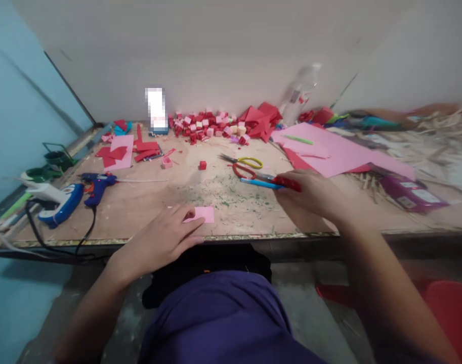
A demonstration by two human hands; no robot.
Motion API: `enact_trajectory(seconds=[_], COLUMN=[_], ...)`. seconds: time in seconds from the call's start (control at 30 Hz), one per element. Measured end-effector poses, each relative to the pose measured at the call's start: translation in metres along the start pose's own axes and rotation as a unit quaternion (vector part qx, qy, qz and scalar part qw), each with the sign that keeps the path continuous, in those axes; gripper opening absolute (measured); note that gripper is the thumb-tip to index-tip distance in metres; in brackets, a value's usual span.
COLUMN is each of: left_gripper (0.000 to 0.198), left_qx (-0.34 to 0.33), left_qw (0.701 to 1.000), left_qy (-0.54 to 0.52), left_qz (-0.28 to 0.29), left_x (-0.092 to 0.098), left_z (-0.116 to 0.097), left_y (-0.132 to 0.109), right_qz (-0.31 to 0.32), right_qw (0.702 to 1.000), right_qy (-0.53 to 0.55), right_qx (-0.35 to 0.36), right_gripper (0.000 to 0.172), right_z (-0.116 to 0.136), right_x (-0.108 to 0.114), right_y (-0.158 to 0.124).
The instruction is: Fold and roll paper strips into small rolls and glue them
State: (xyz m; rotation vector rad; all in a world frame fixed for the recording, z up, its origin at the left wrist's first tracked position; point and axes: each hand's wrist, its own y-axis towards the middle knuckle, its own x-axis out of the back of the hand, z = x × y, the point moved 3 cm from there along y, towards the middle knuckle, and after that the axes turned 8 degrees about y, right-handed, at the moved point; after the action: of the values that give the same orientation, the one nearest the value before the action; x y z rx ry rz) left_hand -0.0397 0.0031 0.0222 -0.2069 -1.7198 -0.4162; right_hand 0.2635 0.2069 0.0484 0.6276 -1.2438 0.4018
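My left hand [163,237] rests near the front edge of the worn wooden table [139,202], fingers pressed on a small pink foam piece [203,214]. Over the table's middle right, my right hand [314,194] is closed round a red-handled tool with a blue shaft [270,182], which points left. What kind of tool it is I cannot make out. Yellow-and-red scissors [246,164] lie just beyond the tool's tip.
A blue glue gun [97,184] and its cable lie at the left. A heap of small red and pink cubes [208,129] sits by the back wall. Large pink sheets [329,149] lie at the right, a plastic bottle [301,93] behind them, and wooden sticks [435,131] far right.
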Motion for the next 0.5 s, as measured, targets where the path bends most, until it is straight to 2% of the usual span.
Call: enact_trajectory(seconds=[0.07,0.1,0.17,0.23,0.3,0.33,0.4,0.5], left_gripper=[0.045,0.048,0.054,0.058,0.061,0.062,0.062,0.059], left_qx=[-0.003,-0.007,-0.017,-0.022,-0.025,-0.027,-0.027,-0.038], left_qw=[1.000,1.000,1.000,0.999,0.999,0.999,1.000,0.999], left_qy=[-0.003,-0.007,-0.015,-0.015,-0.010,-0.007,0.000,0.019], left_qz=[-0.002,-0.002,0.006,0.028,0.036,0.030,0.012,-0.005], left_x=[-0.004,-0.006,-0.011,-0.017,-0.020,-0.021,-0.021,-0.020], left_z=[-0.002,-0.003,-0.003,-0.003,-0.006,-0.008,-0.013,-0.020], left_y=[0.001,0.001,0.002,0.002,0.001,0.001,0.001,0.006], right_qz=[0.023,0.008,0.024,0.030,0.004,-0.011,-0.021,0.035], right_qw=[0.999,0.999,0.998,0.998,0.999,0.998,0.995,0.976], right_qy=[-0.016,-0.021,-0.024,-0.004,0.036,0.059,0.092,0.196], right_qx=[-0.020,-0.039,-0.055,-0.051,-0.028,-0.012,0.011,0.092], right_gripper=[0.023,0.025,0.025,0.028,0.039,0.046,0.048,0.032], right_z=[-0.001,-0.004,-0.010,-0.016,-0.018,-0.015,-0.004,0.027], right_x=[-0.004,-0.004,-0.006,-0.003,0.005,0.011,0.021,0.027], right_y=[0.005,0.007,0.011,0.011,0.007,0.004,-0.001,-0.004])
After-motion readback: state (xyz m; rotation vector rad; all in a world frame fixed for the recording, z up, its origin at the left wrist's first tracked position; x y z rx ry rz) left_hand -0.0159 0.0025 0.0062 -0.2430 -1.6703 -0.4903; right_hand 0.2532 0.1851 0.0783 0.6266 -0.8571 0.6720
